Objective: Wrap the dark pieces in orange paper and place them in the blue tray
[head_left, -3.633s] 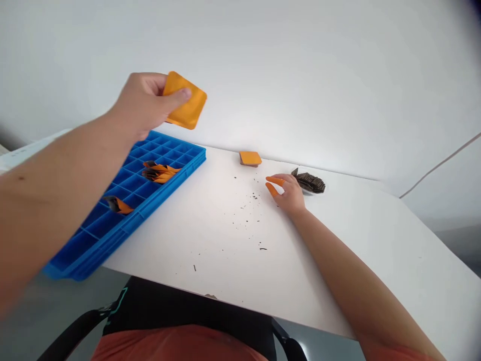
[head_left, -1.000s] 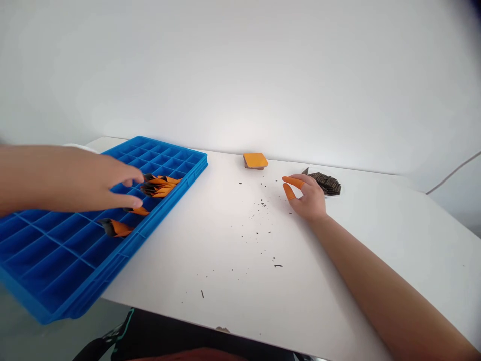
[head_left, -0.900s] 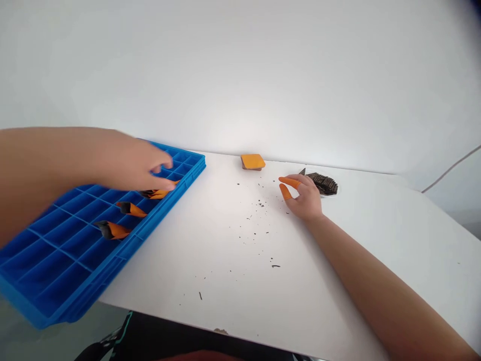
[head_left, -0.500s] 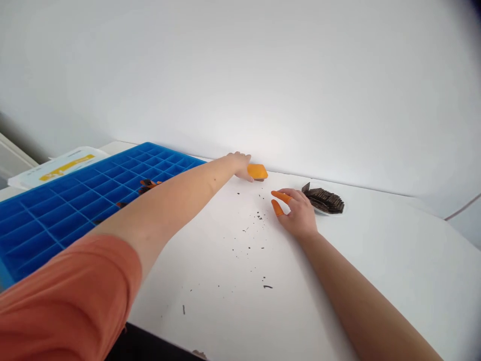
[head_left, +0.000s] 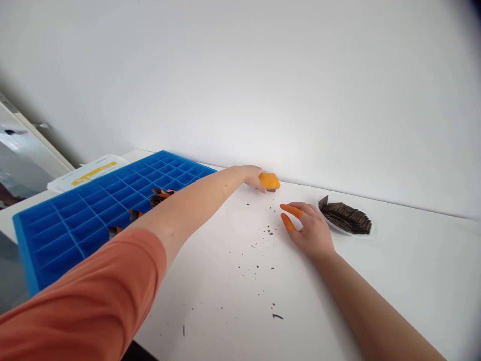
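At the back of the white table, my left hand [head_left: 252,176] is closed on the left end of an orange-topped piece [head_left: 269,180] with a darker underside; its exact kind I cannot make out. My right hand [head_left: 311,228] hovers over or rests on the table nearer to me, its thumb and forefinger apart with nothing between them. Orange finger cots cover those two fingers. Just right of it sits a clear shallow dish [head_left: 355,233] heaped with dark brown, thin strips [head_left: 345,216].
A blue compartment tray [head_left: 52,228] lies on the left, holding dark and orange pieces [head_left: 160,196] partly behind my left arm. Beyond it is a white box with a yellow label [head_left: 93,173]. Dark crumbs [head_left: 277,316] dot the white table [head_left: 221,281]. A wall stands behind.
The view has swung slightly left, so everything appears farther right and lower. My left hand stays on the orange-topped piece, and my right hand keeps its open pose beside the dish.
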The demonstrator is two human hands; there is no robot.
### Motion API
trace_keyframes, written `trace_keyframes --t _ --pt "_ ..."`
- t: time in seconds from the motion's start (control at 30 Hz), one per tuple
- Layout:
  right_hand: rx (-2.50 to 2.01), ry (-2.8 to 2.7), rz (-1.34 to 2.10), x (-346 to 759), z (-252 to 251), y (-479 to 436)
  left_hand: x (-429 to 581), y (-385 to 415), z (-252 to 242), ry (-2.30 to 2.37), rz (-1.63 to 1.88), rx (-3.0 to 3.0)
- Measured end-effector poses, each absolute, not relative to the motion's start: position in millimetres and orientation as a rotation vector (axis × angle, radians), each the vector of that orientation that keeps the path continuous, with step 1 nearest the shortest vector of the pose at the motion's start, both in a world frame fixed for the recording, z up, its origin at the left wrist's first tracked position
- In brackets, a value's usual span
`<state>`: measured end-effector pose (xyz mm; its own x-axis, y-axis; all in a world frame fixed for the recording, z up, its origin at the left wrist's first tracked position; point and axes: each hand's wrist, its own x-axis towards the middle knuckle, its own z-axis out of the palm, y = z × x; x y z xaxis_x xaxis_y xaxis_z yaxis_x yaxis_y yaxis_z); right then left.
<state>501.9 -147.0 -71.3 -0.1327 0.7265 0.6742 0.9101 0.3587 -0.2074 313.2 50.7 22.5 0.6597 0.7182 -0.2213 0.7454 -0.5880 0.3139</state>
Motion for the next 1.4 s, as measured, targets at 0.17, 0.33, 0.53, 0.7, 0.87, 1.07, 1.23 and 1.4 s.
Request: trace_keyframes --t 0.17,0.33,0.53,0.7,0.87,1.07,1.23,1.4 --pt "-1.418 -1.908 -0.348 503 -72 -147 317 35 41 1.271 -0.202 2.481" --pt "-1.419 -1.913 -0.345 503 -73 -147 311 33 44 1.283 -0.186 2.501" --pt "-1.442 -1.920 -0.281 501 -71 -148 304 47 38 1.236 -0.106 2.564" --pt "-1.444 -1.927 -0.262 501 -69 -149 294 51 43 1.225 -0.086 2.550" --pt "-1.457 -1.944 -0.269 501 -70 -148 284 45 41 1.197 -0.072 2.512" --pt "-1.459 -1.946 -0.266 501 -71 -149 286 47 29 1.139 -0.025 2.546" --pt "-1.463 -1.971 -0.231 500 -70 -150 288 47 28 1.092 -0.015 2.555" --pt "-1.474 -2.034 -0.182 500 -70 -148 283 49 34 1.092 -0.031 2.503"
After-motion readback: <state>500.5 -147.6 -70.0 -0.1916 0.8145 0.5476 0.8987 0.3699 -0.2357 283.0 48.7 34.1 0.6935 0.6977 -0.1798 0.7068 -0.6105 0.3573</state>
